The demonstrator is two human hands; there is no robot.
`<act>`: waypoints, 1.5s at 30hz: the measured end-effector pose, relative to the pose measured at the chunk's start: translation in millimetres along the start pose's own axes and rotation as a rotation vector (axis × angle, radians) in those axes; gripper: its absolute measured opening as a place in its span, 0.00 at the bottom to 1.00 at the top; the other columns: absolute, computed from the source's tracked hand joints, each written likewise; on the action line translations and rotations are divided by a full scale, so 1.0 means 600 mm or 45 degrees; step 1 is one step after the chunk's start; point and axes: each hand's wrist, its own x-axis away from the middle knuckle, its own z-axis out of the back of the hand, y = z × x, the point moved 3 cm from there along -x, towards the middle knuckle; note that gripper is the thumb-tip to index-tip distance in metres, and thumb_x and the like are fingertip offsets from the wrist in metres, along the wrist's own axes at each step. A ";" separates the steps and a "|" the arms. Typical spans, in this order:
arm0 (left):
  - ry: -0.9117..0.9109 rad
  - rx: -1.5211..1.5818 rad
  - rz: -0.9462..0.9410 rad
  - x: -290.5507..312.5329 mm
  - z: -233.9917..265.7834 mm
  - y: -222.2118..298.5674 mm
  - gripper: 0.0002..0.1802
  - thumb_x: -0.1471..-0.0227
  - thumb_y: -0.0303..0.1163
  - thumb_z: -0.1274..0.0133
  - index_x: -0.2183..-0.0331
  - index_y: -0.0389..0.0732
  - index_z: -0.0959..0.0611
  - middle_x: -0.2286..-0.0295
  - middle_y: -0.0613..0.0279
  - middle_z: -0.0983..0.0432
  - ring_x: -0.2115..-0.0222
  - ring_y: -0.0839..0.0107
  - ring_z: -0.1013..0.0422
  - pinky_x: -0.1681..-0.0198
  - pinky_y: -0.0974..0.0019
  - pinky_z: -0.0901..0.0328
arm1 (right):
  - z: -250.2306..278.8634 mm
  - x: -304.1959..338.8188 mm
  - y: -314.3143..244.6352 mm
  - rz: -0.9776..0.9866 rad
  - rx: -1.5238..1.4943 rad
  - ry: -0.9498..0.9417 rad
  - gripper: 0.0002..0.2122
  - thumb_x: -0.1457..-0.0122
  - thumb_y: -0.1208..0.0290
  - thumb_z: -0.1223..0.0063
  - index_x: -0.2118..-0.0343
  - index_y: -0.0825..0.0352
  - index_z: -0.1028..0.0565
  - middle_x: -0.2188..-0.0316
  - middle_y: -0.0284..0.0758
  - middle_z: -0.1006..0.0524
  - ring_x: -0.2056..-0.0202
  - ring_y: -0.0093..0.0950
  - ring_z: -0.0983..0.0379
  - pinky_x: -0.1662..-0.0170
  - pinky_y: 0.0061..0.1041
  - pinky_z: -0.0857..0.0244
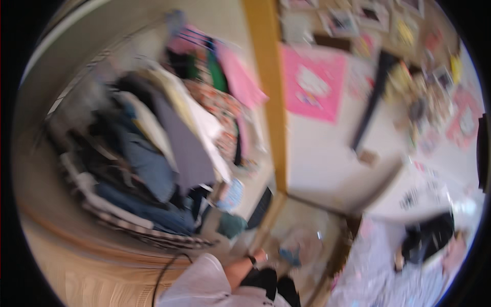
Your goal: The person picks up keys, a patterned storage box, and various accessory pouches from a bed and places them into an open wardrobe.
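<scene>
My left hand is low in the middle of the head view, with a dark band on its wrist. Motion smears its fingers, so their pose and anything in them are unclear. It is nearest to the open closet's lower edge, beside a dark green cloth bundle. The arm comes out of a white short sleeve. My right hand is out of view.
Many garments hang from a rail in the closet at left. A wooden post divides it from a white wall with a pink poster. At right, a bed carries a black item. A clear plastic bag lies on the floor.
</scene>
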 end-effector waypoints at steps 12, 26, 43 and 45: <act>0.003 1.225 0.202 0.133 0.175 0.075 0.10 0.55 0.33 0.58 0.69 0.38 0.31 0.74 0.54 0.32 0.78 0.62 0.36 0.81 0.59 0.38 | -0.097 -0.036 -0.301 0.478 0.407 -0.272 0.11 0.54 0.64 0.59 0.80 0.67 0.31 0.85 0.38 0.31 0.83 0.28 0.33 0.77 0.25 0.38; 0.053 0.434 -0.099 0.049 0.147 -0.112 0.09 0.61 0.29 0.59 0.83 0.38 0.26 0.83 0.59 0.31 0.81 0.69 0.34 0.79 0.64 0.39 | -0.094 0.051 0.104 -0.044 0.126 0.099 0.14 0.54 0.61 0.58 0.85 0.66 0.30 0.90 0.38 0.32 0.85 0.30 0.33 0.78 0.27 0.39; -0.630 0.353 -0.159 -0.037 -0.054 0.145 0.12 0.64 0.21 0.70 0.90 0.42 0.34 0.94 0.66 0.45 0.93 0.76 0.47 0.91 0.75 0.56 | -0.068 0.414 0.230 -0.099 -0.408 0.966 0.09 0.55 0.76 0.58 0.67 0.65 0.33 0.86 0.34 0.32 0.84 0.23 0.34 0.78 0.21 0.41; -0.732 0.461 -0.121 -0.012 -0.090 0.205 0.10 0.64 0.20 0.68 0.87 0.41 0.33 0.91 0.67 0.43 0.91 0.77 0.45 0.89 0.77 0.51 | -0.041 0.425 0.254 -0.097 -0.372 1.024 0.08 0.54 0.76 0.59 0.68 0.66 0.33 0.84 0.34 0.31 0.83 0.23 0.35 0.78 0.21 0.41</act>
